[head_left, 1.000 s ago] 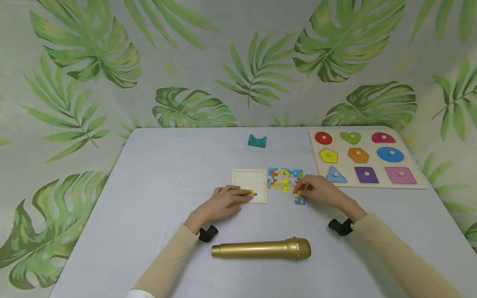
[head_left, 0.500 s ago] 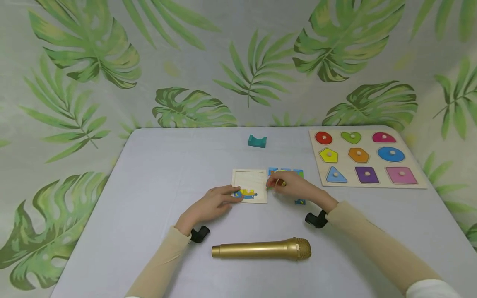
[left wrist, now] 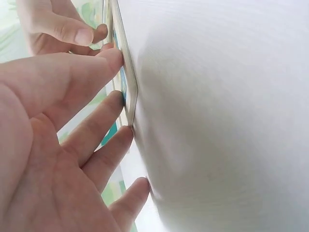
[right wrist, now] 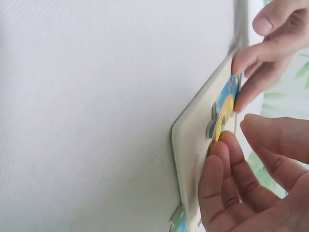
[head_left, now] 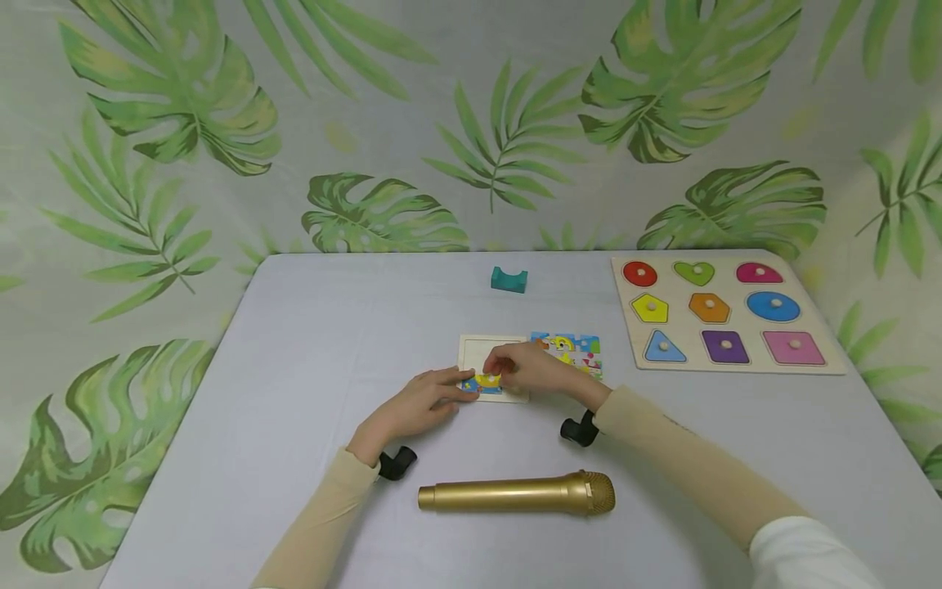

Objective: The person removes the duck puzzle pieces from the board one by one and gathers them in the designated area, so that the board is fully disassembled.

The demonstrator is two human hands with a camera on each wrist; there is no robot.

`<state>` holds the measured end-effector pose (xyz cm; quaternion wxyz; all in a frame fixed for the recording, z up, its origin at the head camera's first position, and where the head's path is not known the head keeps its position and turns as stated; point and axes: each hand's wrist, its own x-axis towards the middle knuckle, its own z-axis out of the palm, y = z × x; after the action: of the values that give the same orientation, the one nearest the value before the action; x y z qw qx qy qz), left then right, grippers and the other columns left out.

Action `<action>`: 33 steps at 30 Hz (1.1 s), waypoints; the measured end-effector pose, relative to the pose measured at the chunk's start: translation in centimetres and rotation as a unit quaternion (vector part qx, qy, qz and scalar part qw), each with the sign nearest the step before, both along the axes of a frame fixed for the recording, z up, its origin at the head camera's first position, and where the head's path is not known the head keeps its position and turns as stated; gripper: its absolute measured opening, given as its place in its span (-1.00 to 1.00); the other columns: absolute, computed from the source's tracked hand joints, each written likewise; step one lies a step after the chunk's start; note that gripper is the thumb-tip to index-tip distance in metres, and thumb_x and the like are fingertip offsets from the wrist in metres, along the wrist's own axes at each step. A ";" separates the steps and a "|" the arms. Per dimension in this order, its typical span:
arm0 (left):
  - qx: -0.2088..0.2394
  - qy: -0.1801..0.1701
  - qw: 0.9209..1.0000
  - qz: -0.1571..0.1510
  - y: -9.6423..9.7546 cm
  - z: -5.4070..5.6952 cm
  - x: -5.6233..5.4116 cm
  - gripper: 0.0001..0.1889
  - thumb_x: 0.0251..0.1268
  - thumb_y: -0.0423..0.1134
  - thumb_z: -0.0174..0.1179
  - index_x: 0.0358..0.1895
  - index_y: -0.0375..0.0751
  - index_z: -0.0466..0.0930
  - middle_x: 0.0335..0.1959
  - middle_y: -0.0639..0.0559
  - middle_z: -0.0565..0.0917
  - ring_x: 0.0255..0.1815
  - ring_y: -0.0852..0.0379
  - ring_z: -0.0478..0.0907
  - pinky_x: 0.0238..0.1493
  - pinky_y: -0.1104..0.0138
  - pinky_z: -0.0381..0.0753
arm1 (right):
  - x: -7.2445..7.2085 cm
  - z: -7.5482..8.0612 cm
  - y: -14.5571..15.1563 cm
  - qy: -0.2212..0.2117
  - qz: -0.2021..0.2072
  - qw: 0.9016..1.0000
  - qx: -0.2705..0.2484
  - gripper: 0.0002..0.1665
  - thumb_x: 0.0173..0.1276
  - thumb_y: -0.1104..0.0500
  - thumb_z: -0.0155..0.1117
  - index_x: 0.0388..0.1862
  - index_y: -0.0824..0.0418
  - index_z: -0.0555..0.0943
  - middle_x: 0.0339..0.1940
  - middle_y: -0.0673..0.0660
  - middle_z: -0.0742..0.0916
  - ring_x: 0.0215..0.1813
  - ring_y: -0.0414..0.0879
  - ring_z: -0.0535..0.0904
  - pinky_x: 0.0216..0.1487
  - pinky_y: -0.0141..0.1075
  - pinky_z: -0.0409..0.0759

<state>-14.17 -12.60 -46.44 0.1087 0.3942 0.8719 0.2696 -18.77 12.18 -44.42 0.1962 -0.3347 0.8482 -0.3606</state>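
A square wooden puzzle frame [head_left: 473, 350] lies mid-table, with blue and yellow puzzle pieces [right wrist: 223, 104] set along its near side. My left hand [head_left: 421, 402] rests flat from the left, straight fingers spread over the frame's near-left corner and the pieces there. From the right, my right hand [head_left: 528, 366] reaches over the frame with curled fingers, its fingertips [right wrist: 212, 166] right at the end of the yellow piece. The puzzle piece it pinches is mostly hidden behind the fingers. Loose puzzle pieces [head_left: 586, 343] lie just right of the frame, partly covered by my right hand.
A gold microphone [head_left: 515, 496] lies across the table nearer to me. Behind the frame stands a small teal block [head_left: 509, 280] with a curved notch. A knobbed shape board [head_left: 680, 309] lies at the back right. Leaf-patterned cloth [head_left: 383, 209] hangs behind the table.
My right hand has moved left from the loose pieces, carrying a puzzle piece over the frame. My left hand drew back slightly to the left, then stayed still on the frame.
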 end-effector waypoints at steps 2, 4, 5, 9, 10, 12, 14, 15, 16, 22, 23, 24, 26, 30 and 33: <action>0.006 -0.006 1.000 0.001 0.0 0.1 0.1 -0.65 0.35 -0.41 0.07 0.16 -0.24 0.59 0.38 -0.13 0.34 0.42 -0.18 0.15 0.32 -0.08 0.13 | 0.1 -0.2 -0.2 0.002 0.000 1.000 0.003 -0.72 0.15 0.47 0.19 -0.14 0.31 0.62 -0.24 0.10 0.67 -0.23 -0.13 0.51 -0.15 -0.32 0.50; 0.012 -0.013 1.000 0.002 0.1 0.0 0.1 -0.66 0.35 -0.42 0.06 0.16 -0.26 0.58 0.38 -0.15 0.33 0.42 -0.20 0.14 0.33 -0.09 0.10 | 0.2 -0.2 -0.3 0.005 -0.002 1.000 0.006 -0.69 0.12 0.48 0.18 -0.15 0.30 0.62 -0.26 0.08 0.65 -0.22 -0.13 0.50 -0.14 -0.32 0.49; 0.014 -0.017 1.000 0.002 0.1 0.0 0.1 -0.65 0.36 -0.42 0.06 0.17 -0.27 0.58 0.38 -0.15 0.33 0.42 -0.20 0.14 0.34 -0.10 0.08 | 0.2 -0.3 -0.4 0.006 -0.002 1.000 0.006 -0.69 0.11 0.48 0.18 -0.15 0.29 0.62 -0.26 0.08 0.65 -0.22 -0.13 0.49 -0.14 -0.32 0.50; 0.018 -0.029 0.999 0.005 0.1 0.1 0.1 -0.65 0.36 -0.42 0.06 0.17 -0.28 0.57 0.39 -0.15 0.32 0.43 -0.19 0.12 0.36 -0.13 0.01 | 0.4 -0.3 -0.5 0.008 -0.006 1.000 0.001 -0.67 0.11 0.48 0.17 -0.14 0.27 0.63 -0.28 0.08 0.61 -0.23 -0.12 0.48 -0.17 -0.31 0.50; 0.018 -0.030 0.999 0.006 0.2 0.1 0.1 -0.65 0.36 -0.42 0.06 0.18 -0.28 0.57 0.39 -0.15 0.32 0.43 -0.19 0.12 0.36 -0.13 0.00 | 0.4 -0.4 -0.5 0.010 -0.008 1.000 0.000 -0.67 0.11 0.48 0.18 -0.14 0.26 0.64 -0.28 0.08 0.61 -0.23 -0.11 0.48 -0.17 -0.30 0.50; 0.018 -0.031 0.999 0.006 0.2 0.2 0.1 -0.65 0.36 -0.42 0.06 0.18 -0.28 0.57 0.39 -0.15 0.31 0.43 -0.18 0.12 0.36 -0.13 0.00 | 0.4 -0.4 -0.6 0.020 -0.009 1.000 0.000 -0.65 0.12 0.49 0.17 -0.13 0.25 0.64 -0.27 0.09 0.59 -0.24 -0.11 0.47 -0.19 -0.31 0.50; 0.018 -0.031 0.999 0.007 0.2 0.2 0.1 -0.65 0.36 -0.42 0.06 0.17 -0.28 0.57 0.39 -0.14 0.31 0.43 -0.17 0.13 0.35 -0.13 0.02 | 0.4 -0.4 -0.7 0.025 -0.011 1.000 0.001 -0.63 0.13 0.50 0.17 -0.11 0.23 0.64 -0.26 0.09 0.60 -0.24 -0.11 0.47 -0.20 -0.32 0.49; 0.018 -0.030 0.999 0.007 0.2 0.1 0.0 -0.65 0.35 -0.42 0.07 0.17 -0.27 0.57 0.39 -0.14 0.31 0.43 -0.17 0.14 0.35 -0.12 0.04 | 0.4 -0.5 -0.7 0.029 -0.011 1.000 0.002 -0.63 0.13 0.50 0.17 -0.10 0.23 0.64 -0.27 0.09 0.60 -0.25 -0.11 0.47 -0.22 -0.33 0.48; 0.017 -0.030 0.999 0.008 0.2 0.1 0.0 -0.65 0.36 -0.42 0.07 0.17 -0.26 0.57 0.40 -0.13 0.31 0.43 -0.17 0.14 0.35 -0.11 0.05 | 0.4 -0.5 -0.8 0.032 -0.010 0.999 0.002 -0.63 0.15 0.51 0.16 -0.10 0.23 0.64 -0.29 0.08 0.60 -0.27 -0.12 0.46 -0.24 -0.34 0.47; 0.022 -0.041 0.999 0.010 0.2 -0.1 -0.1 -0.65 0.35 -0.44 0.06 0.17 -0.26 0.58 0.39 -0.15 0.31 0.43 -0.20 0.12 0.32 -0.08 0.13 | 0.0 -0.9 -0.7 0.007 -0.011 1.000 -0.013 -0.66 0.24 0.52 0.08 -0.15 0.21 0.64 -0.43 0.03 0.58 -0.39 -0.15 0.40 -0.36 -0.36 0.38; 0.025 -0.044 0.999 0.009 0.2 0.0 -0.1 -0.65 0.34 -0.44 0.06 0.17 -0.27 0.57 0.39 -0.16 0.32 0.42 -0.21 0.13 0.32 -0.09 0.14 | -0.1 -0.9 -0.5 -0.004 -0.015 1.000 -0.016 -0.67 0.25 0.51 0.09 -0.15 0.21 0.64 -0.43 0.03 0.58 -0.39 -0.15 0.41 -0.36 -0.35 0.40; 0.026 -0.045 0.999 0.009 0.2 0.0 -0.1 -0.64 0.34 -0.45 0.06 0.17 -0.27 0.57 0.39 -0.16 0.32 0.42 -0.21 0.12 0.31 -0.09 0.15 | -0.2 -1.0 -0.3 -0.014 -0.020 1.000 -0.018 -0.68 0.26 0.50 0.10 -0.15 0.20 0.64 -0.42 0.02 0.59 -0.38 -0.15 0.42 -0.34 -0.34 0.41; 0.027 -0.049 0.998 0.010 0.2 0.0 -0.1 -0.64 0.34 -0.45 0.05 0.18 -0.27 0.57 0.38 -0.16 0.32 0.43 -0.20 0.12 0.32 -0.08 0.15 | -0.4 -1.0 0.4 -0.036 -0.030 0.999 -0.027 -0.71 0.28 0.47 0.12 -0.13 0.19 0.64 -0.40 0.02 0.59 -0.35 -0.13 0.45 -0.30 -0.32 0.44; 0.027 -0.049 0.998 0.009 0.2 0.1 -0.1 -0.63 0.34 -0.45 0.04 0.19 -0.27 0.55 0.38 -0.15 0.33 0.43 -0.18 0.11 0.33 -0.07 0.12 | -0.8 -0.9 2.2 -0.062 -0.050 0.996 -0.043 -0.76 0.29 0.41 0.18 -0.11 0.22 0.63 -0.35 0.05 0.62 -0.31 -0.09 0.47 -0.23 -0.28 0.47; 0.028 -0.049 0.998 0.009 0.2 0.0 0.0 -0.63 0.35 -0.45 0.04 0.20 -0.27 0.55 0.39 -0.15 0.32 0.43 -0.18 0.11 0.34 -0.06 0.12 | -0.9 -0.9 3.9 -0.069 -0.047 0.995 -0.054 -0.79 0.30 0.42 0.16 -0.13 0.28 0.63 -0.32 0.09 0.62 -0.28 -0.05 0.46 -0.23 -0.28 0.46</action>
<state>-14.18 -12.41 -46.40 0.1384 0.3755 0.8611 0.3136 -19.64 16.12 -45.37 0.2192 -0.2787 0.8266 -0.4371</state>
